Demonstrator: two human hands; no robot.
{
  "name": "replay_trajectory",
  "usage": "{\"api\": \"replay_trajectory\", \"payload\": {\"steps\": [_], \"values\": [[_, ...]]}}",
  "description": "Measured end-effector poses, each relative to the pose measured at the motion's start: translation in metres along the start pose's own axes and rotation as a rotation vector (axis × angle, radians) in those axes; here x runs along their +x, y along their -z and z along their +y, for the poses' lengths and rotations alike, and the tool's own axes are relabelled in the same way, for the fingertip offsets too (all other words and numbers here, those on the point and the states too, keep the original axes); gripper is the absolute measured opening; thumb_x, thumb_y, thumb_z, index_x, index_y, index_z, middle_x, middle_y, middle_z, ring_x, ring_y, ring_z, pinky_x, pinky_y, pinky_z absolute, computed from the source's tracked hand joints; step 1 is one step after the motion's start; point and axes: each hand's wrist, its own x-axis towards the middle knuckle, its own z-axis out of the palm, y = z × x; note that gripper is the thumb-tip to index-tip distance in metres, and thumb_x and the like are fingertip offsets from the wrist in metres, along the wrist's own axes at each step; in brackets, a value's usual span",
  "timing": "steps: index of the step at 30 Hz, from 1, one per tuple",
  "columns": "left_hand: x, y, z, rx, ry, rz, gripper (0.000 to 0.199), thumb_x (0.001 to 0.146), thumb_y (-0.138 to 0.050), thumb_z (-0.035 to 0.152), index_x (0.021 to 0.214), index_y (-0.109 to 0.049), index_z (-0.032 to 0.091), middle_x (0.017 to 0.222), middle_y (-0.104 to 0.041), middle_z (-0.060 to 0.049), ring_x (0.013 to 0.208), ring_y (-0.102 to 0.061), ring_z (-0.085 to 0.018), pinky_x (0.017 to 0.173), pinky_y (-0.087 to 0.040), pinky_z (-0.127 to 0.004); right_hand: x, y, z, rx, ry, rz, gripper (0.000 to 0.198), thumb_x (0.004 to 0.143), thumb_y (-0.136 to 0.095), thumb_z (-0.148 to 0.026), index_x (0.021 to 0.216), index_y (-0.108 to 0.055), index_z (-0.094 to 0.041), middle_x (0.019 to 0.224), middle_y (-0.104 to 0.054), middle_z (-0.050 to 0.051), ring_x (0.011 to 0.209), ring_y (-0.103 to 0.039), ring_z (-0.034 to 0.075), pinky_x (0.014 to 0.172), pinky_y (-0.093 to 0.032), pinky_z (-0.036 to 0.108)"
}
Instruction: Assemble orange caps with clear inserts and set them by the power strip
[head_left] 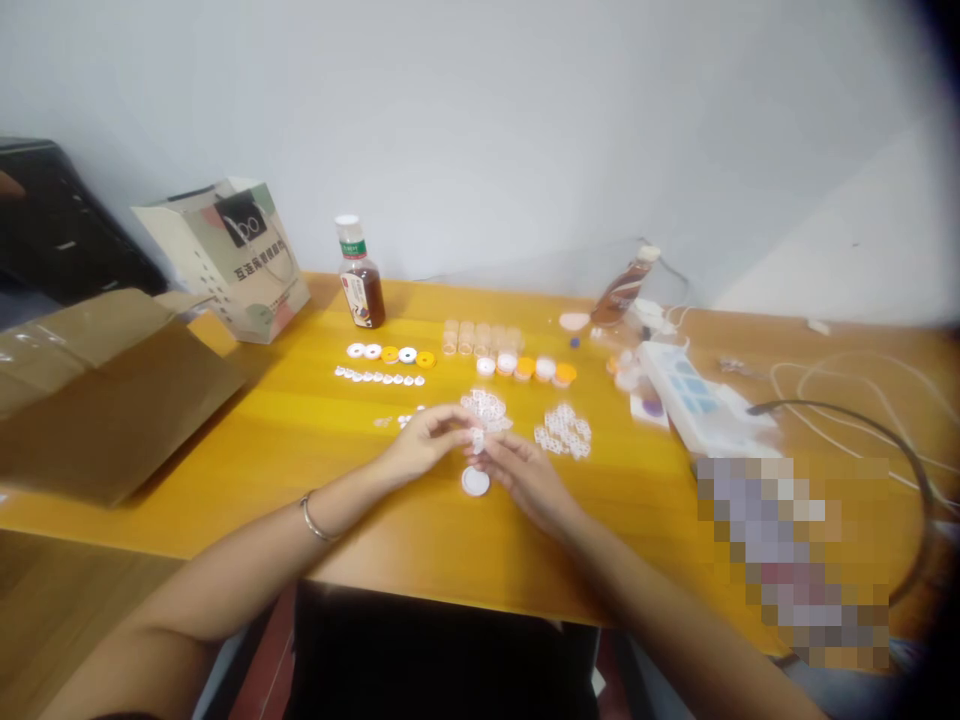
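Observation:
My left hand (429, 442) and my right hand (526, 478) meet over the middle of the table, fingertips pinched on a small whitish piece (478, 438). Blur and the fingers hide its exact shape. Just below the fingers lies a round white disc (475, 482). Beyond my fingertips is a pile of small white pieces (486, 406), and a second pile of similar pieces (564, 433) lies to the right of my right hand. A few small white bits (405, 420) sit close to my left hand, partly covered by it.
Farther back are rows of white and orange rings (390, 354), small white parts (379, 376), clear cylinders (480, 339) and white and orange caps (525, 369). Bottles (363, 290) (624, 290), a paper bag (244, 265), a cardboard box (112, 400), a white case (686, 395) and cables (885, 425) surround them.

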Motion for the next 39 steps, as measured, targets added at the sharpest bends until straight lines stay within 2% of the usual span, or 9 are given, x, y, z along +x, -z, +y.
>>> {"api": "replay_trajectory", "payload": {"steps": [3, 5, 7, 11, 18, 27, 32, 35, 39], "values": [[0.001, 0.003, 0.002, -0.009, -0.024, -0.055, 0.013, 0.076, -0.06, 0.024, 0.086, -0.062, 0.014, 0.083, -0.062, -0.004, 0.081, -0.057, -0.014, 0.078, -0.043, -0.027, 0.002, 0.005, 0.0, 0.114, -0.097, -0.063, 0.017, 0.068, -0.07, -0.029, 0.081, -0.066, -0.02, 0.076, -0.066, -0.001, 0.064, -0.056, 0.007, 0.064, -0.043, 0.02], [0.003, 0.005, 0.005, 0.03, -0.035, -0.074, 0.016, 0.077, -0.059, 0.024, 0.09, -0.063, 0.015, 0.089, -0.063, -0.005, 0.087, -0.057, -0.015, 0.082, -0.043, -0.029, 0.004, 0.007, 0.0, 0.139, -0.113, -0.037, 0.021, 0.063, -0.074, -0.025, 0.082, -0.065, -0.02, 0.071, -0.065, -0.002, 0.061, -0.055, 0.006, 0.06, -0.042, 0.018], [0.005, 0.009, 0.006, 0.121, -0.041, -0.025, 0.02, 0.079, -0.057, 0.026, 0.095, -0.063, 0.017, 0.095, -0.063, -0.006, 0.089, -0.057, -0.016, 0.082, -0.043, -0.03, 0.005, 0.008, 0.0, 0.152, -0.092, 0.029, 0.023, 0.06, -0.076, -0.022, 0.081, -0.065, -0.02, 0.069, -0.064, -0.003, 0.061, -0.055, 0.005, 0.06, -0.042, 0.017], [0.009, 0.02, -0.003, 0.437, -0.106, 0.124, 0.021, 0.083, -0.051, 0.027, 0.096, -0.063, 0.017, 0.093, -0.062, -0.007, 0.085, -0.057, -0.016, 0.078, -0.045, -0.03, 0.005, 0.009, -0.001, 0.184, -0.037, 0.173, 0.021, 0.059, -0.076, -0.021, 0.076, -0.064, -0.02, 0.073, -0.065, -0.003, 0.068, -0.059, 0.008, 0.071, -0.044, 0.021], [0.015, 0.017, -0.026, 1.028, -0.215, 0.002, 0.029, 0.084, -0.047, 0.021, 0.112, -0.056, 0.02, 0.103, -0.057, -0.008, 0.097, -0.05, -0.022, 0.084, -0.038, -0.036, 0.005, 0.006, -0.003, 0.16, -0.008, 0.256, 0.022, 0.057, -0.077, -0.024, 0.07, -0.059, -0.019, 0.069, -0.065, -0.003, 0.07, -0.062, 0.01, 0.076, -0.046, 0.025], [0.021, 0.013, -0.026, 1.212, -0.237, -0.025, 0.021, 0.087, -0.044, 0.024, 0.092, -0.063, 0.018, 0.091, -0.061, -0.008, 0.088, -0.05, -0.021, 0.076, -0.032, -0.033, 0.006, 0.006, -0.001, 0.134, -0.014, 0.263, 0.023, 0.058, -0.076, -0.027, 0.071, -0.059, -0.019, 0.069, -0.065, -0.003, 0.07, -0.062, 0.01, 0.076, -0.046, 0.025], [0.021, 0.016, -0.026, 1.134, -0.241, 0.023, 0.019, 0.086, -0.046, 0.022, 0.091, -0.064, 0.019, 0.09, -0.062, -0.006, 0.086, -0.053, -0.019, 0.076, -0.035, -0.032, 0.005, 0.006, -0.002, 0.123, 0.0, 0.262, 0.023, 0.058, -0.076, -0.027, 0.071, -0.059, -0.019, 0.069, -0.064, -0.003, 0.069, -0.061, 0.01, 0.076, -0.046, 0.025], [0.02, 0.017, -0.024, 0.861, -0.216, 0.11, 0.017, 0.083, -0.05, 0.022, 0.089, -0.065, 0.017, 0.088, -0.061, -0.006, 0.082, -0.055, -0.016, 0.074, -0.04, -0.028, 0.004, 0.005, -0.002, 0.093, 0.005, 0.264, 0.022, 0.059, -0.076, -0.027, 0.07, -0.059, -0.019, 0.068, -0.064, -0.003, 0.067, -0.06, 0.01, 0.075, -0.046, 0.026], [0.016, 0.014, -0.013, 0.462, -0.046, 0.208, 0.015, 0.078, -0.057, 0.027, 0.083, -0.065, 0.015, 0.079, -0.063, -0.004, 0.067, -0.055, -0.012, 0.063, -0.043, -0.024, 0.004, 0.002, -0.001, 0.056, 0.003, 0.248, 0.022, 0.059, -0.075, -0.027, 0.067, -0.057, -0.019, 0.066, -0.064, -0.003, 0.067, -0.06, 0.011, 0.074, -0.047, 0.026]]}}
